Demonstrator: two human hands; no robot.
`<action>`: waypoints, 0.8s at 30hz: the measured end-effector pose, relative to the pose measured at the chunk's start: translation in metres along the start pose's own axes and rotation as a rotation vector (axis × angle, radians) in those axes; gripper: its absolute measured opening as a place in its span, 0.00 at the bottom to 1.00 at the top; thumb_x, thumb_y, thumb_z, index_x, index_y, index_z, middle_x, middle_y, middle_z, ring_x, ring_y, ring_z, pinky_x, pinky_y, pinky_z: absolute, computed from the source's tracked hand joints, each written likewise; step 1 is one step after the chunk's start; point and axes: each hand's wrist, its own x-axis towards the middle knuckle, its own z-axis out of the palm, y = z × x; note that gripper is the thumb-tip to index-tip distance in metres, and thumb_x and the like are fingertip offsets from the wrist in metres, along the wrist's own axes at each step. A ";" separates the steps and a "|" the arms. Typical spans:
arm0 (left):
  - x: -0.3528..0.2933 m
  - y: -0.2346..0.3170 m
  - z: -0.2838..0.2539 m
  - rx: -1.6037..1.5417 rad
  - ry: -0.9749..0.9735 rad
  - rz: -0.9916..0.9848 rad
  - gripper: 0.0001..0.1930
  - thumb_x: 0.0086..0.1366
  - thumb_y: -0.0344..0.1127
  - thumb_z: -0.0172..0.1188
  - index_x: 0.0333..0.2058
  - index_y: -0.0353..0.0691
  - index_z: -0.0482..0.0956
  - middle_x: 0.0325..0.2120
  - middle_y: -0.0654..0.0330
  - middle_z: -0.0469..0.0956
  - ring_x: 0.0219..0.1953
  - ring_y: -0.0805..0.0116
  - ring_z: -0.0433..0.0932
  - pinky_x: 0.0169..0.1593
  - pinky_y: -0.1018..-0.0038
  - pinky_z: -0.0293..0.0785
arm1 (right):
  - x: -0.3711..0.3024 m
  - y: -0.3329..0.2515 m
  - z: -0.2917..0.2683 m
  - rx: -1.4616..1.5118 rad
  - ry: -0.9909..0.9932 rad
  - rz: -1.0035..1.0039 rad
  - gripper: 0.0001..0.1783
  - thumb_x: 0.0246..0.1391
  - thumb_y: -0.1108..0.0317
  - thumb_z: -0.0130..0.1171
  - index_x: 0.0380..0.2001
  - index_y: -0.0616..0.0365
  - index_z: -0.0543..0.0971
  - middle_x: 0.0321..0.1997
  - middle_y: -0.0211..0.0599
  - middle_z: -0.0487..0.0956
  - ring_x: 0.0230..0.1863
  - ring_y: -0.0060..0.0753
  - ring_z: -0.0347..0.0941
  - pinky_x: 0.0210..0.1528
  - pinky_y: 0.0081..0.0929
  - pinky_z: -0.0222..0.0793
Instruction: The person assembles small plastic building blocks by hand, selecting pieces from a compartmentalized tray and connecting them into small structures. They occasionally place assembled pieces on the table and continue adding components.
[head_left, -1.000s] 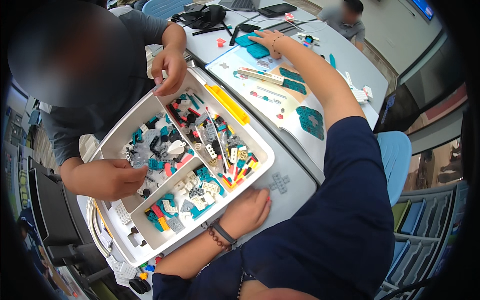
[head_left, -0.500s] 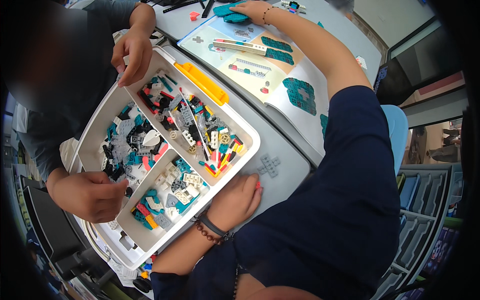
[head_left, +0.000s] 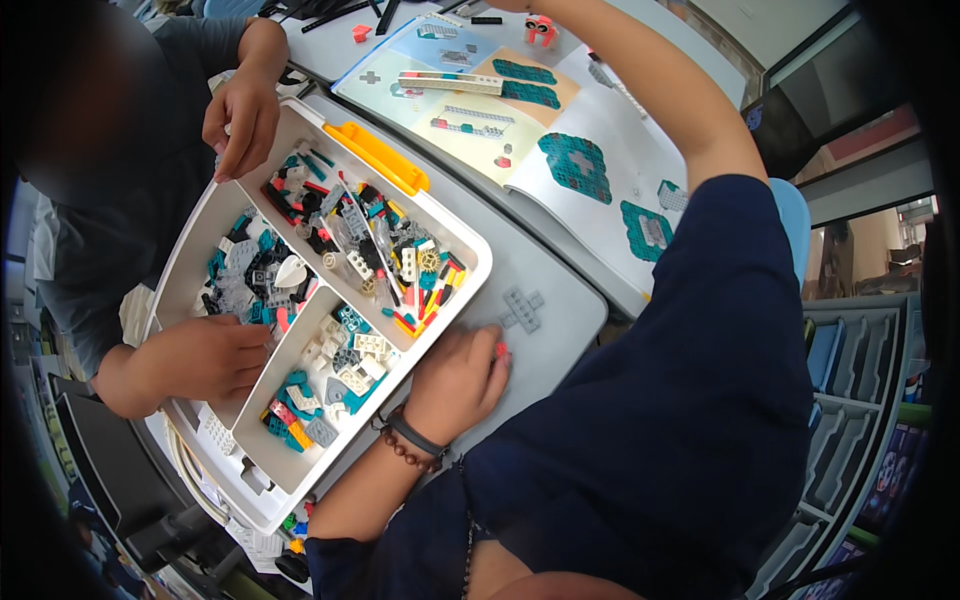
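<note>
My left hand point(head_left: 462, 385) rests on the grey tabletop by the near corner of a white sorting tray point(head_left: 372, 425). Its fingers are curled, with a small red toy brick point(head_left: 501, 350) at the fingertips. Just beyond lies a grey cross of flat toy plates point(head_left: 520, 310). My right arm reaches over an open picture booklet point(head_left: 470, 150); only a sliver of my right hand point(head_left: 510, 4) shows at the top edge, its fingers cut off. Loose bricks, gears and rods fill the tray's compartments. On the booklet lies a white beam point(head_left: 450, 82) with teal plates at its end.
Across the tray, a co-worker's one hand point(head_left: 245, 120) pinches something small over the rim; the other hand point(head_left: 205, 365) reaches into a compartment. A red figure with eyes point(head_left: 540, 32) stands beyond the booklet. A yellow latch point(head_left: 375, 155) juts from the tray. Drawer racks point(head_left: 850, 420) stand at right.
My right hand has moved up almost out of view, and the teal plates under it are no longer visible. The co-worker's nearer hand has dipped into the tray. My left hand keeps its hold.
</note>
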 end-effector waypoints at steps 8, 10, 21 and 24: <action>-0.002 0.015 -0.006 0.037 0.102 0.066 0.16 0.52 0.30 0.56 0.40 0.33 0.68 0.22 0.53 0.66 0.26 0.55 0.69 0.31 0.67 0.67 | -0.131 -0.087 -0.087 1.298 0.195 0.672 0.28 0.47 0.73 0.57 0.54 0.54 0.64 0.53 0.37 0.68 0.53 0.34 0.66 0.53 0.32 0.65; 0.006 0.024 -0.014 -0.113 0.087 0.111 0.21 0.53 0.30 0.55 0.46 0.31 0.65 0.30 0.52 0.68 0.34 0.59 0.70 0.34 0.69 0.67 | -0.174 -0.126 -0.102 1.534 0.106 0.702 0.21 0.51 0.68 0.55 0.49 0.60 0.68 0.49 0.40 0.72 0.49 0.35 0.70 0.52 0.34 0.67; 0.066 0.043 0.015 -1.499 -0.092 -0.501 0.18 0.61 0.36 0.53 0.49 0.35 0.66 0.42 0.60 0.74 0.43 0.72 0.73 0.47 0.73 0.69 | -0.257 -0.208 -0.082 2.044 -0.195 1.002 0.26 0.49 0.74 0.54 0.52 0.65 0.63 0.50 0.43 0.71 0.49 0.34 0.70 0.51 0.33 0.68; 0.066 0.042 0.016 -1.505 -0.089 -0.543 0.14 0.61 0.33 0.52 0.44 0.36 0.70 0.39 0.61 0.75 0.39 0.73 0.75 0.44 0.75 0.72 | -0.259 -0.198 -0.079 1.978 -0.272 0.993 0.28 0.45 0.73 0.56 0.52 0.65 0.63 0.48 0.43 0.72 0.48 0.33 0.70 0.49 0.31 0.69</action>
